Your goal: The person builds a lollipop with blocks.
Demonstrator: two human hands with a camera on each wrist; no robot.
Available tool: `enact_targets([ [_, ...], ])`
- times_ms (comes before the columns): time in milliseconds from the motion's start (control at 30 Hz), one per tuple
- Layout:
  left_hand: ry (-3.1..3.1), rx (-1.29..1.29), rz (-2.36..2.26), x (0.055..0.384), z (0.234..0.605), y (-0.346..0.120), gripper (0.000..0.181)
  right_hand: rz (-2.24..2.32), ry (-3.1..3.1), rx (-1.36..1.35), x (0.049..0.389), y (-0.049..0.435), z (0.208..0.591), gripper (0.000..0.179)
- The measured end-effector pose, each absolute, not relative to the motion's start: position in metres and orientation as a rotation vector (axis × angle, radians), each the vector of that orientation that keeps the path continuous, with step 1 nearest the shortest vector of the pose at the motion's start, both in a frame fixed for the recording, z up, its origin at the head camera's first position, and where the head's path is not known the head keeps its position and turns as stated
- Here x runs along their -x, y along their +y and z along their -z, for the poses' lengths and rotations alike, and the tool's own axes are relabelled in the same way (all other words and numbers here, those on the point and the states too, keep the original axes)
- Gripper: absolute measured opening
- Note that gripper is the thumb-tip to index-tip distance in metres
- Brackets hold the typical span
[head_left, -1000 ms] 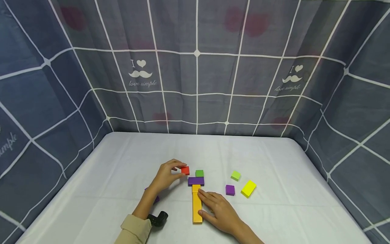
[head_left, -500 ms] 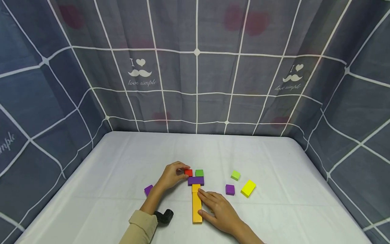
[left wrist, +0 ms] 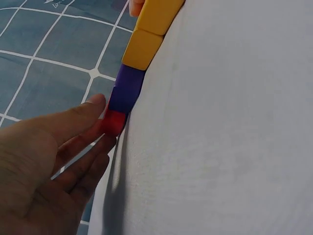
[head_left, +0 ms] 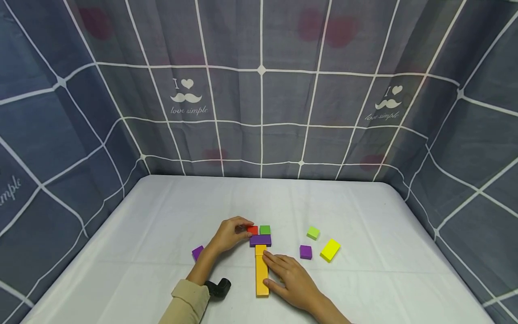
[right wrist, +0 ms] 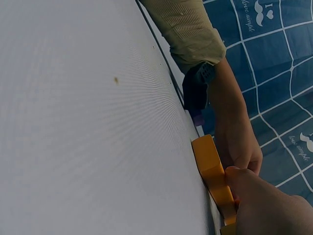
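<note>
My left hand (head_left: 230, 234) pinches a small red block (head_left: 252, 230) between thumb and fingers. In the left wrist view that red block (left wrist: 113, 123) touches the end of the purple block (left wrist: 127, 88). A green block (head_left: 265, 230) sits just right of the red one, both along the far side of the purple bar (head_left: 260, 240). Below the bar, a short orange block (head_left: 261, 249) and a long orange block (head_left: 261, 279) form a stem. My right hand (head_left: 293, 283) rests its extended fingertips and thumb against the stem's right side; its palm hides part of the table.
Loose blocks lie to the right: light green (head_left: 313, 232), purple (head_left: 305, 252) and yellow (head_left: 330, 250). Another purple block (head_left: 197, 253) lies left of my left forearm. A black device (head_left: 219, 288) is on the left wrist. Grey gridded curtain (head_left: 283, 99) surrounds the white table (head_left: 170, 202).
My left hand has moved right and slightly nearer with the red block, bringing it against the purple bar beside the green block. The right hand has stayed in place.
</note>
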State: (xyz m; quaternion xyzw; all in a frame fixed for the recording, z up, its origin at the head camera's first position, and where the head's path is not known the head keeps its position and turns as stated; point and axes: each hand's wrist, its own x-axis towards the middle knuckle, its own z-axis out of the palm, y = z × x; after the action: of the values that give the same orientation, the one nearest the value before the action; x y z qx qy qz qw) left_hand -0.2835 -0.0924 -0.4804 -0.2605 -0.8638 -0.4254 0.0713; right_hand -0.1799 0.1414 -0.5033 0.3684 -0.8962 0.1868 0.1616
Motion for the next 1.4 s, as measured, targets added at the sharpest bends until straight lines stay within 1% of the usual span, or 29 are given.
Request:
enact_targets([
  [267,-2.639,0.775,1.285,0.282,0.481,-0.090,0.035,-0.538,-2.555,-1.056,0.180,0.142,0.503,0.054],
  [500,-2.619,0.770,1.292,0.280,0.477,-0.091,0.037,-0.529,-2.563,-1.055,0.181,0.141,0.503,0.054],
  [633,-2.601,0.723,1.302,0.274,0.471,-0.096,0.039,-0.530,-2.561,-1.068,0.182,0.141,0.502,0.054],
  [800,-2.583,0.649,1.276,0.260,0.462,-0.114,0.042,-0.532,-2.586,-1.058,0.181,0.140,0.502,0.055],
  [1033,-2.536,0.556,1.137,0.234,0.452,-0.152,0.047,-0.529,-2.581,-1.052,0.179,0.142,0.504,0.054],
  [1233,-2.552,0.498,0.995,0.210,0.455,-0.178,0.052,-0.540,-2.569,-1.058,0.179,0.142,0.505,0.055],
  [1400,-2.578,0.467,0.961,0.195,0.462,-0.192,0.057,-0.533,-2.566,-1.059,0.180,0.142,0.505,0.055],
])
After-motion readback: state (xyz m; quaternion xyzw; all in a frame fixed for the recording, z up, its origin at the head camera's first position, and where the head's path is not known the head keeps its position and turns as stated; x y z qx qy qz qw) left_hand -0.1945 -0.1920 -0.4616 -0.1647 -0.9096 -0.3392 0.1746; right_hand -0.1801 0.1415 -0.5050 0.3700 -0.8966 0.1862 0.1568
